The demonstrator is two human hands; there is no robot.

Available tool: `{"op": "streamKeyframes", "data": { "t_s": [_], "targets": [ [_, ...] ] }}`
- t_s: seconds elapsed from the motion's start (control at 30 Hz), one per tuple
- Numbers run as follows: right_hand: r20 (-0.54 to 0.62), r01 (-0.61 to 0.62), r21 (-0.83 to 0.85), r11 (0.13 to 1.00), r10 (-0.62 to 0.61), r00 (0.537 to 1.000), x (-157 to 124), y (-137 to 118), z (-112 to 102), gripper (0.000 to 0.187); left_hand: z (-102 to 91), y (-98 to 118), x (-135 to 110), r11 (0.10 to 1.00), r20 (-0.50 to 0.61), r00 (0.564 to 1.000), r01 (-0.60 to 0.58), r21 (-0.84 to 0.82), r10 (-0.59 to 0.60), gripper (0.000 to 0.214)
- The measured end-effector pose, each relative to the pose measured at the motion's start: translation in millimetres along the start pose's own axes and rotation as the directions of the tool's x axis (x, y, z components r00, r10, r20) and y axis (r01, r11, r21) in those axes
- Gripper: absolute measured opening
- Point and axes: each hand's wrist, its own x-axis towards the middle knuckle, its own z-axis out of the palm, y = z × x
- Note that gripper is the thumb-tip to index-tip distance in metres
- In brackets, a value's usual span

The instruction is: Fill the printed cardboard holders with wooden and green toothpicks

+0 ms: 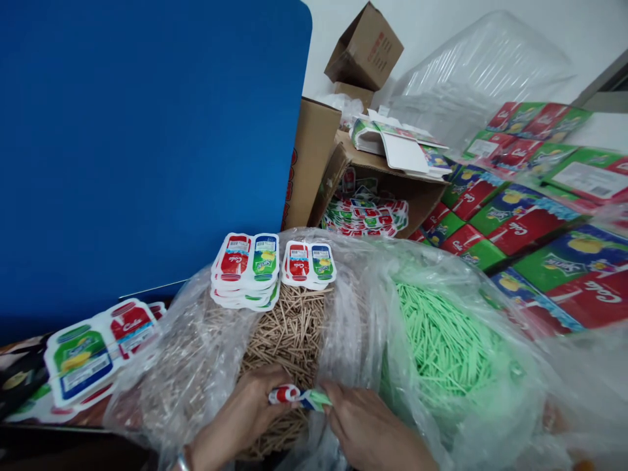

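Observation:
My left hand [240,418] and my right hand [367,428] meet at the bottom middle, both pinched on one small red, white and green packet [300,396]. They are over a clear plastic bag [196,366] full of brown sticks [289,327]. To the right lies a second clear bag of green sticks [441,340]. Two stacks of red and green drink-shaped packets [248,269] [310,264] rest on top of the brown sticks.
A blue panel [147,144] fills the left. More packets [93,353] lie at the lower left. Behind are an open cardboard box [383,196] of packets, other cartons [366,47], printed red and green boxes [540,216] and clear plastic wrap [471,72].

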Motion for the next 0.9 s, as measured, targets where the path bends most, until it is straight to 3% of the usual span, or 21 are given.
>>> {"op": "streamKeyframes", "data": {
  "t_s": [0.17, 0.33, 0.43, 0.57, 0.67, 0.8, 0.9],
  "targets": [
    [0.075, 0.006, -0.140, 0.990, 0.005, 0.997, 2, -4, 3, 0.036, -2.7, 5, -1, 1.000, 0.028, 0.999, -0.019, 0.015, 0.019, 0.015],
    [0.123, -0.009, -0.098, 0.995, 0.021, 0.992, 6, -17, 0, 0.052, -4.9, 15, -2, 0.995, 0.143, 0.989, -0.053, 0.090, 0.040, 0.013],
    [0.093, -0.016, 0.025, 1.000, 0.013, 0.996, 4, -19, -14, 0.060, -6.3, 18, -2, 0.998, 0.110, 0.994, -0.026, 0.057, 0.020, 0.011],
    [-0.085, 0.035, 0.297, 0.954, -0.010, 0.996, 5, -16, -25, 0.047, -7.1, 15, -4, 0.989, 0.057, 0.996, 0.069, -0.130, -0.062, 0.020],
    [-0.253, 0.120, 0.379, 0.918, -0.022, 0.967, 12, -19, -10, 0.041, -5.0, 10, -5, 0.911, 0.037, 0.992, 0.122, -0.394, -0.117, 0.025],
    [-0.266, 0.208, 0.511, 0.834, -0.077, 0.961, 17, -22, 17, 0.043, -1.8, 4, -6, 0.752, 0.005, 0.979, 0.160, -0.639, -0.204, 0.027],
    [-0.334, 0.269, 0.547, 0.793, -0.088, 0.938, 17, -17, 19, 0.043, -0.9, 0, -6, 0.673, 0.034, 0.964, 0.209, -0.710, -0.263, 0.026]
  ]
}}
